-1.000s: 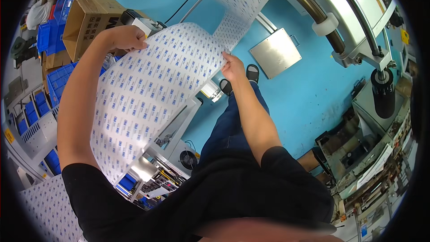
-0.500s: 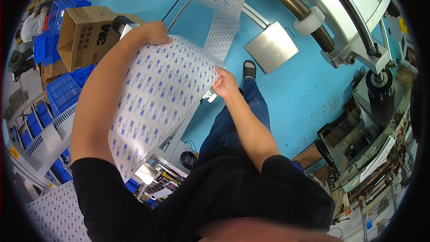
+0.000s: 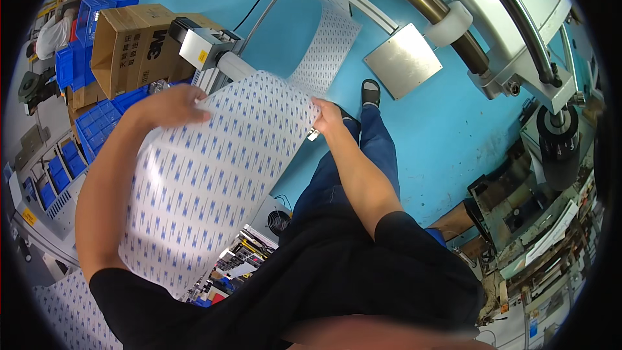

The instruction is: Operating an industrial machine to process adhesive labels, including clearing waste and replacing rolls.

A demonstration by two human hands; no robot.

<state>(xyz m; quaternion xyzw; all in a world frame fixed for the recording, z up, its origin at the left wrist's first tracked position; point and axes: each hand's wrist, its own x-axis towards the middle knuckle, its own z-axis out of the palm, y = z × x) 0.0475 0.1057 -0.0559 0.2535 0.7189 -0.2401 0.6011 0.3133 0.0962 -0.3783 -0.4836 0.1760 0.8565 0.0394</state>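
Note:
A wide sheet of white printed film (image 3: 207,181) with rows of small blue marks stretches across in front of me, its near part bulging upward. My right hand (image 3: 328,116) pinches the sheet's right edge, thumb on top. Over the left edge, my left hand (image 3: 172,107) is slightly blurred, thumb and fingers apart; it hovers at or just touches the film. Beyond the sheet's far end shows a pale roller (image 3: 234,67) on a machine bracket (image 3: 201,48). A narrower run of the same film (image 3: 324,45) hangs farther off.
At left stand an opened cardboard box (image 3: 139,48) and several blue plastic crates (image 3: 97,129). A metal shaft with a white collar (image 3: 450,24) juts in at the upper right, above a square metal plate (image 3: 403,61). A cluttered bench (image 3: 538,233) lies at right. Blue floor (image 3: 440,142) lies below.
My left hand has come off the far left corner and moved back toward me and left, uncovering the roller. My right hand keeps its pinch; the film spreads wider to the left.

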